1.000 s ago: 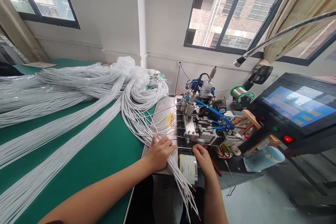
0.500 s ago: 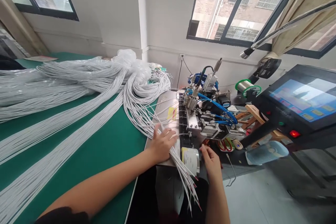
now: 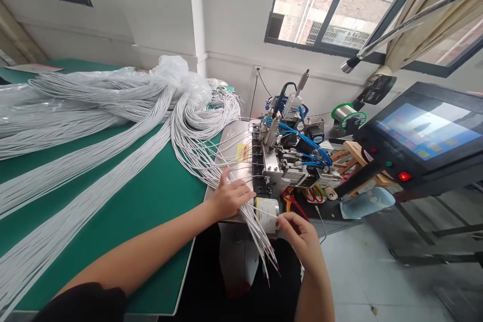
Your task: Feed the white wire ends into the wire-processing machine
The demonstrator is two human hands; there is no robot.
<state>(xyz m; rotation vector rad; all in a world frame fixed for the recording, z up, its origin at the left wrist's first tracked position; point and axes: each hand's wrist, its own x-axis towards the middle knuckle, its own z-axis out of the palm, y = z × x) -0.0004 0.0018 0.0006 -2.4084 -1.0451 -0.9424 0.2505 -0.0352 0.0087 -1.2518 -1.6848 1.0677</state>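
My left hand (image 3: pixel 230 198) lies over a bundle of thin grey-white cables (image 3: pixel 260 239), fingers stretched toward the machine and thumb raised. What the palm presses on is hidden. The bundle passes beneath this hand, and its reddish-tipped ends hang over the front edge of the metal plate (image 3: pixel 230 136). To the right, my right hand (image 3: pixel 304 239) is closed in a pinch on the end of a single cable (image 3: pixel 267 212), drawn out across a white cylinder with a metal rim (image 3: pixel 267 221). Several cables lie side by side in the black slotted holder (image 3: pixel 257 161) of the machine (image 3: pixel 281 156).
Long cable bundles (image 3: pixel 113 156) and plastic bags cover much of the green table (image 3: pixel 151 226) at left. Orange-handled pliers (image 3: pixel 292 204) lie beyond my right hand. A touchscreen (image 3: pixel 430 128), a solder wire spool (image 3: pixel 345 115) and a bluish plastic container (image 3: pixel 368 204) stand at right.
My right hand has come left toward the cables and now pinches one cable end, which is pulled straight. My left hand stays over the bundle. The view has shifted slightly.
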